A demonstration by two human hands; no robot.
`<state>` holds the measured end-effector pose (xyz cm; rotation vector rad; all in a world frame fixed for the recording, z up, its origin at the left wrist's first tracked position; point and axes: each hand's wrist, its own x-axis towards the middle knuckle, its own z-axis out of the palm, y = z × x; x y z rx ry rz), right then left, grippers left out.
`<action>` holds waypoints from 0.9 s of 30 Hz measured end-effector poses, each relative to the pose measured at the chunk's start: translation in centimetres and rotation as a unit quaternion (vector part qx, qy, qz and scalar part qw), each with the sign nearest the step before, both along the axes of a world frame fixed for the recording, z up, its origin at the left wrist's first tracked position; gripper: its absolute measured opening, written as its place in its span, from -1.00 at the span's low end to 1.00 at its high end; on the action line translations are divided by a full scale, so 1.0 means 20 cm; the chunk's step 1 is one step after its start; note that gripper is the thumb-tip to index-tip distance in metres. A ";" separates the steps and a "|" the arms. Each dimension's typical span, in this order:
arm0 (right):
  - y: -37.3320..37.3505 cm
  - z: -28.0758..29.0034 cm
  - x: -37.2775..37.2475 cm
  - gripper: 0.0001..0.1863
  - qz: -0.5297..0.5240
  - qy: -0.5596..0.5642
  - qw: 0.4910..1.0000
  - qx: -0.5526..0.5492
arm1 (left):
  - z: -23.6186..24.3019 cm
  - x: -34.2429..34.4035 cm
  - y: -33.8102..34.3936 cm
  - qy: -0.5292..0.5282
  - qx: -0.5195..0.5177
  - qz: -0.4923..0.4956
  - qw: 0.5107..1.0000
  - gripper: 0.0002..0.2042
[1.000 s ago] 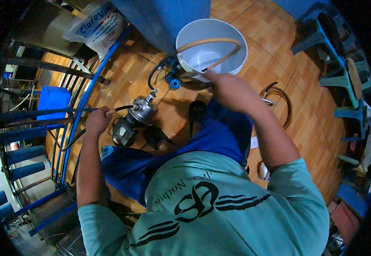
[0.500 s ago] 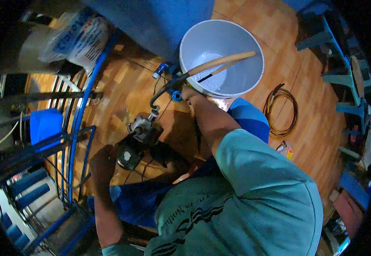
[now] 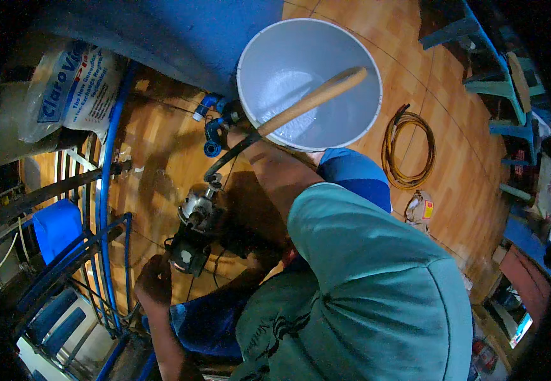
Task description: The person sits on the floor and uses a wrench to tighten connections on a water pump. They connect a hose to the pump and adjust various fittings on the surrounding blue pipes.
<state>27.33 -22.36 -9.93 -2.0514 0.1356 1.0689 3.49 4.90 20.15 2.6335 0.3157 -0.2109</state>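
My left hand (image 3: pixel 153 282) is beside the dark motor end of a small electric water pump (image 3: pixel 194 213) on the floor; its fingers are curled, and what they hold, if anything, is too dark to make out. My right hand (image 3: pixel 242 135) reaches past the pump to blue pipe fittings (image 3: pixel 212 130), against the bucket's near side; its fingers are mostly hidden. From a metal elbow on the pump rises a hose (image 3: pixel 282 119), black below and tan above, its upper end over the bucket. The large white bucket (image 3: pixel 372 108) has a little liquid, apparently water, at its bottom.
A coiled tan hose (image 3: pixel 429 162) lies on the wood-patterned floor, with a small plastic-wrapped packet (image 3: pixel 420 208) below it. Blue metal rails (image 3: pixel 105 190) and a printed sack (image 3: pixel 85 89) stand at left. Pale green plastic stools (image 3: pixel 494 95) are at the right.
The view has shifted, so bucket, pump and hose appear farther left. My left hand has moved slightly back from the pump. My right hand stays by the blue fittings.
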 end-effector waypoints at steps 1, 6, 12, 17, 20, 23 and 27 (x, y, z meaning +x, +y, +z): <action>0.00 0.03 -0.03 -0.76 0.024 -0.004 1.000 0.003 | 0.02 -0.01 0.00 0.026 0.054 -0.035 0.998 -0.79; -0.08 0.20 -0.22 -0.73 0.185 -0.063 0.980 0.037 | 0.16 0.09 -0.14 0.045 0.138 -0.091 0.985 -0.73; -0.34 0.87 -0.58 -0.65 0.349 -0.189 0.916 -0.064 | 0.21 0.12 -0.16 0.076 0.185 -0.144 0.969 -0.71; -0.78 1.42 -0.72 -0.70 0.280 -0.285 0.917 -0.018 | 0.21 0.07 -0.06 0.132 0.221 -0.104 0.961 -0.75; -1.01 2.12 -0.81 -0.55 0.148 -0.309 0.931 0.128 | 0.30 -0.01 0.02 0.113 0.240 -0.114 0.957 -0.71; -1.08 2.61 -0.69 -0.51 0.085 -0.372 0.915 0.131 | 0.45 -0.14 0.19 0.119 0.210 -0.104 0.965 -0.66; -1.00 3.01 -0.28 -0.57 0.066 -0.666 0.732 0.125 | 0.42 -0.27 0.51 0.157 0.168 -0.039 0.972 -0.66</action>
